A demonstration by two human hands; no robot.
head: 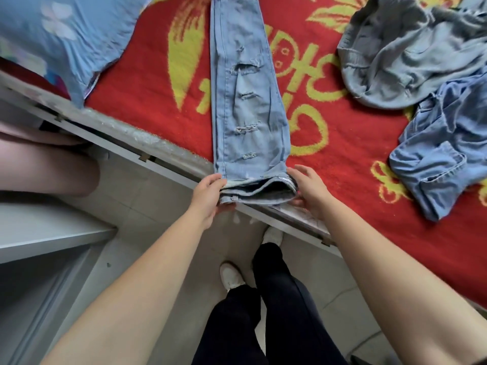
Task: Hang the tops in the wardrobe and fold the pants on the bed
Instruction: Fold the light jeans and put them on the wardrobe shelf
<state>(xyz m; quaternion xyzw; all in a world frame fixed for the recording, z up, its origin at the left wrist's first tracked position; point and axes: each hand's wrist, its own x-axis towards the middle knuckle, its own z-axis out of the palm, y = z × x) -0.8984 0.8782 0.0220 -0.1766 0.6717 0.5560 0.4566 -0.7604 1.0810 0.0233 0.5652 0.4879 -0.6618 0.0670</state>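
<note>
Jeans [245, 101], pale blue with ripped slits down the front, lie folded leg on leg in a long strip on the bed. They run straight away from the hands, and the waistband end sits at the bed's near edge between the two hands. A red blanket [342, 154] with yellow patterns covers the bed under the jeans and spreads beyond and to the right of both hands. A light blue pillow [66, 35] lies well beyond the left hand, off to its left. A crumpled grey denim garment [408, 54] lies well beyond the right hand and to its right. A crumpled blue denim garment [442, 159] touches it nearer in, right of the right hand. White shelving [39, 233] stands left of the left forearm. Below the hands, the person's black trousers [276, 312] and white shoes [232, 277] stand on the tiled floor [158, 206]. The left hand [208, 196] grips the left end of the waistband, fingers curled round it. The right hand [308, 191] pinches the right end, fingers over the top and thumb beneath.
</note>
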